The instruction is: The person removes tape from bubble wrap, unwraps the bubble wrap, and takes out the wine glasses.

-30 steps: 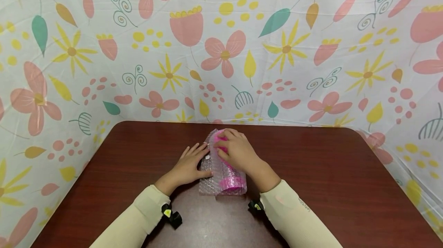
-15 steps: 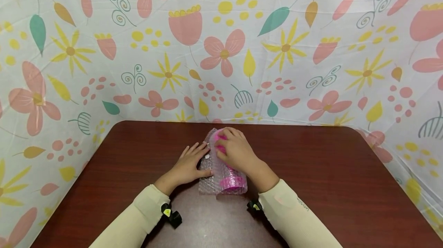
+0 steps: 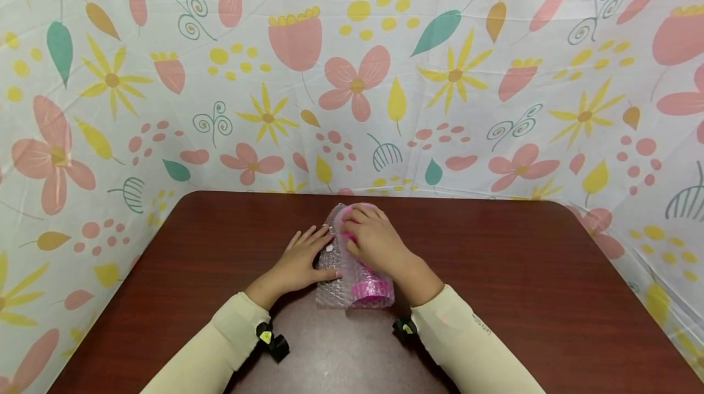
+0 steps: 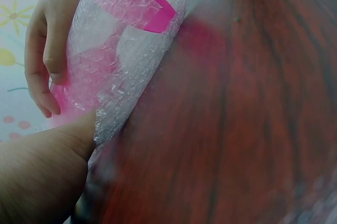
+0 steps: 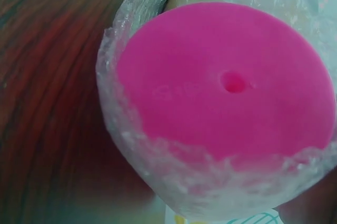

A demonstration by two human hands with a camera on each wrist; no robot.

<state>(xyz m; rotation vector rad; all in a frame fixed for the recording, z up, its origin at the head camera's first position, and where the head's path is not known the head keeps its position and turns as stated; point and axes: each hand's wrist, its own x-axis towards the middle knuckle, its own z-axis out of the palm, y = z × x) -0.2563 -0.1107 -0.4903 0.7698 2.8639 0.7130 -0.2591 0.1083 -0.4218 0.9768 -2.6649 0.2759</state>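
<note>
A bright pink object [image 3: 372,289] lies on the table, wrapped in clear bubble wrap [image 3: 331,295]. The right wrist view shows its flat round pink end [image 5: 195,113] with a small hole in the middle, framed by the loose wrap edge. My right hand [image 3: 376,240] holds the roll from above, its fingers curved over the wrapped far half and hiding part of it. To the left, my left hand [image 3: 297,264] lies flat with fingers spread, fingertips and thumb pressing the wrap's flap. In the left wrist view the wrap [image 4: 139,60] rounds the pink body in layers.
The dark red-brown table [image 3: 495,296] carries the roll near its middle. A floral cloth [image 3: 352,76] hangs behind the table and at its sides. Black wrist straps [image 3: 272,343] sit at the sleeve cuffs. A small white spot [image 3: 329,248] shows on the wrap's flap.
The right hand's fingers have curled slightly over the roll, and its near end has shifted a little to the right. The left hand stays in place.
</note>
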